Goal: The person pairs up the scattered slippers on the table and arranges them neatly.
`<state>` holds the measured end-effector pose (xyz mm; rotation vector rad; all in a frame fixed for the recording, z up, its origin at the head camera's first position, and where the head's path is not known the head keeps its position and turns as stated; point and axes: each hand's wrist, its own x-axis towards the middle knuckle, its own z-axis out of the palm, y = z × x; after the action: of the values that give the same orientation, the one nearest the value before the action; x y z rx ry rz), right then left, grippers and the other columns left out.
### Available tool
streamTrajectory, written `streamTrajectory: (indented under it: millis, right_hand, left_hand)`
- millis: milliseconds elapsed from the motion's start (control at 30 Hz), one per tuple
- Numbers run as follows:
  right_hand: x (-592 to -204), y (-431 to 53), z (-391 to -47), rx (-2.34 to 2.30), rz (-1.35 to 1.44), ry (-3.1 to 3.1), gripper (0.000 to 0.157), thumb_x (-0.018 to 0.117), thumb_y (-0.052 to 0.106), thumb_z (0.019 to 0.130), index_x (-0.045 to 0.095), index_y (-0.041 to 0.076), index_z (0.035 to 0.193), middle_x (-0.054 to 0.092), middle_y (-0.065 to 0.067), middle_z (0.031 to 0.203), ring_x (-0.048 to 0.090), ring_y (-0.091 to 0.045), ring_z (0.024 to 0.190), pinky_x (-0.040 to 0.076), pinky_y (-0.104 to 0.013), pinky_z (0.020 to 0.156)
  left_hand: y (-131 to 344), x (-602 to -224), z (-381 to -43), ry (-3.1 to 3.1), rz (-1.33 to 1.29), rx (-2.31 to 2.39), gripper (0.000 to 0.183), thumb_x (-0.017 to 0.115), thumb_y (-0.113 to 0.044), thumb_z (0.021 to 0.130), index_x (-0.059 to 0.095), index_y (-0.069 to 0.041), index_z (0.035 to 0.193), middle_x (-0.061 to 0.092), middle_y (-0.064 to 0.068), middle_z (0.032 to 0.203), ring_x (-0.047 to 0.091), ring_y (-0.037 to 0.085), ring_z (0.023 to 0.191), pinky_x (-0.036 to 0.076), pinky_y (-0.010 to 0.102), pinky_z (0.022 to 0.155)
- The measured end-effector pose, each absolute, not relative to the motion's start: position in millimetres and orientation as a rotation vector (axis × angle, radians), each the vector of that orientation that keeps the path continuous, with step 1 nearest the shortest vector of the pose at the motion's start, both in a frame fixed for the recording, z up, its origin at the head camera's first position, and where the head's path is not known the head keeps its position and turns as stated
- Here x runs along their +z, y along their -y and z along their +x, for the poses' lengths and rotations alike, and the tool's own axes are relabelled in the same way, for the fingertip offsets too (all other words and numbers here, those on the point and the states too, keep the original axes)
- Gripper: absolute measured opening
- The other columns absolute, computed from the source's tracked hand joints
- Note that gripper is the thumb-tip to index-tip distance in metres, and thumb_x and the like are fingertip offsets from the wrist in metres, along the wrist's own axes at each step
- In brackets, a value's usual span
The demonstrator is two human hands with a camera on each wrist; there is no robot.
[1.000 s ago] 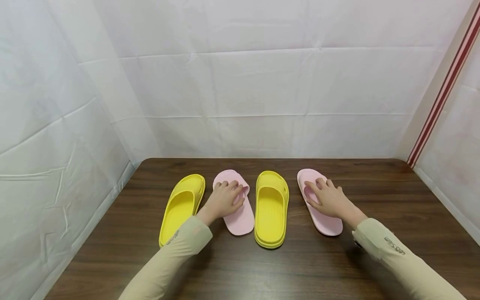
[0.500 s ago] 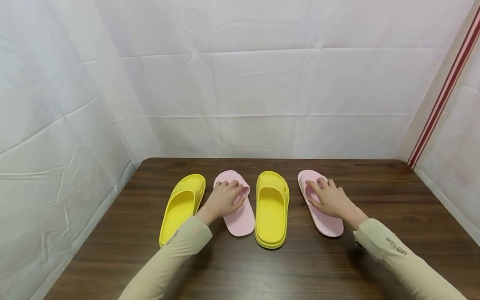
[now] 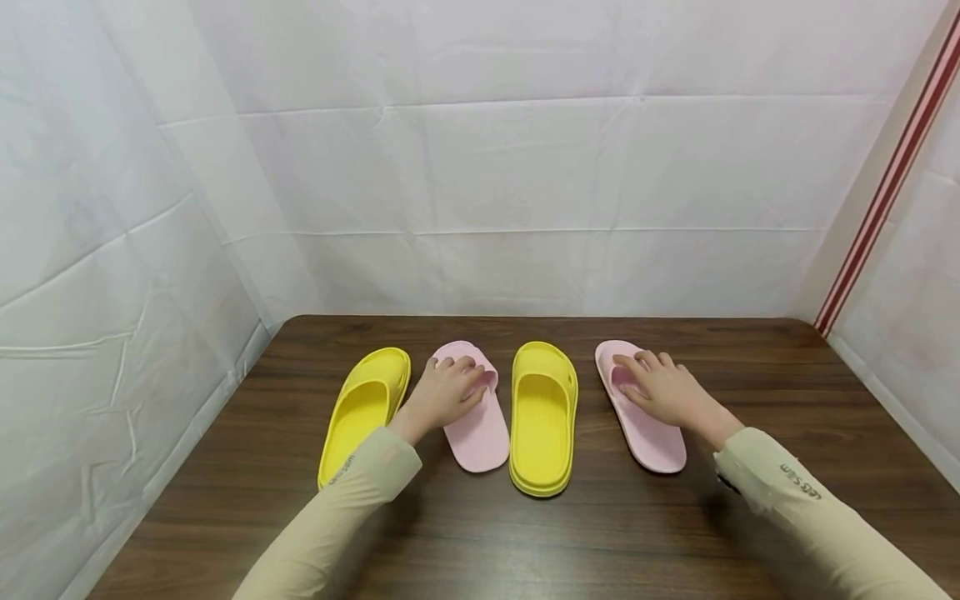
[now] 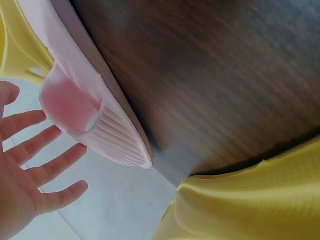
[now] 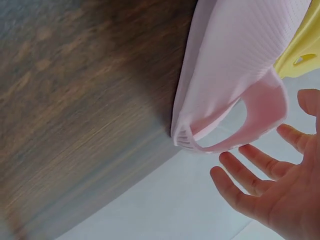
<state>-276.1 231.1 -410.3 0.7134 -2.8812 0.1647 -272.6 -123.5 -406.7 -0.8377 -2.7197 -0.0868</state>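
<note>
In the head view, two pink slippers and two yellow ones lie on a dark wooden table, toes toward the far edge. My left hand (image 3: 448, 393) is over the strap of the left pink slipper (image 3: 478, 442), fingers spread. Seen from the left wrist, the fingertips come right up to that strap (image 4: 112, 132), gripping nothing. My right hand (image 3: 666, 390) hovers over the right pink slipper (image 3: 651, 443) with its fingers loosely bent. The right wrist view has those fingertips (image 5: 227, 159) beside the strap's edge, the palm bare.
One yellow slipper (image 3: 542, 429) lies between the pink ones, close beside the left one. Another yellow slipper (image 3: 358, 421), tilted in direction, lies at far left, partly behind the left sleeve (image 3: 367, 475). White cloth (image 3: 525, 167) hangs behind the table (image 3: 510, 550).
My right hand has shifted slightly right and up off the pink slipper's strap. My left hand has drawn a little to the left. The slippers have hardly moved.
</note>
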Motion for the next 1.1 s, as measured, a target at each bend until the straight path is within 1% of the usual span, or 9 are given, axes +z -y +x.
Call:
streamTrajectory:
  millis: [100,200,367,667,933,1100]
  right_hand:
    - [-410.0,-233.1,-279.9,0.186,0.714,2.856,0.047,0.056,0.029,0.094,0.047,0.010,0.136,0.053,-0.023,0.124,0.051,-0.046,0.107,0.044,-0.062,0.080]
    - [-407.5,-235.3,-283.7,0.214,0.712,2.846,0.048,0.055,0.029,0.094,0.047,0.009,0.137,0.052,-0.022,0.128,0.049,-0.045,0.110,0.042,-0.062,0.082]
    - [-402.3,-237.9,-288.7,0.238,0.704,2.855,0.049,0.051,0.031,0.097,0.044,0.008,0.140,0.047,-0.023,0.137,0.044,-0.045,0.119,0.038,-0.062,0.086]
    - [-405.5,-237.5,-300.5,0.269,0.733,2.857,0.050,0.048,0.034,0.098,0.044,0.008,0.140,0.039,-0.021,0.145,0.040,-0.043,0.128,0.035,-0.062,0.088]
    - [-410.2,-238.2,-307.4,0.339,0.725,2.933,0.051,0.045,0.036,0.099,0.040,0.010,0.142,0.032,-0.022,0.149,0.035,-0.047,0.132,0.028,-0.072,0.094]
    - [-414.8,-242.2,-309.2,0.360,0.730,2.973,0.052,0.042,0.039,0.100,0.036,0.012,0.144,0.027,-0.023,0.152,0.030,-0.048,0.134,0.027,-0.071,0.095]
  left_hand:
    - [124.7,-406.5,-275.7,2.705,-0.838,-0.078,0.024,0.056,-0.027,0.093,0.064,-0.012,0.109,0.062,0.009,0.107,0.059,0.032,0.094,0.044,0.055,0.083]
    - [125.7,-406.0,-279.1,2.692,-0.843,-0.103,0.024,0.057,-0.026,0.092,0.063,-0.012,0.111,0.063,0.010,0.110,0.058,0.033,0.098,0.044,0.056,0.083]
    - [126.9,-405.8,-286.3,2.715,-0.838,-0.103,0.031,0.054,-0.029,0.095,0.060,-0.012,0.120,0.061,0.011,0.120,0.056,0.035,0.110,0.042,0.057,0.089]
    - [129.5,-405.3,-297.0,2.821,-0.771,-0.099,0.043,0.048,-0.032,0.098,0.053,-0.009,0.134,0.055,0.013,0.132,0.051,0.034,0.120,0.040,0.055,0.095]
    - [133.1,-410.4,-304.9,2.907,-0.780,-0.089,0.046,0.041,-0.032,0.100,0.047,-0.009,0.139,0.049,0.014,0.138,0.047,0.035,0.124,0.036,0.059,0.099]
    - [134.5,-412.4,-308.0,2.948,-0.778,-0.086,0.048,0.040,-0.035,0.101,0.044,-0.010,0.141,0.047,0.015,0.140,0.046,0.037,0.126,0.035,0.060,0.099]
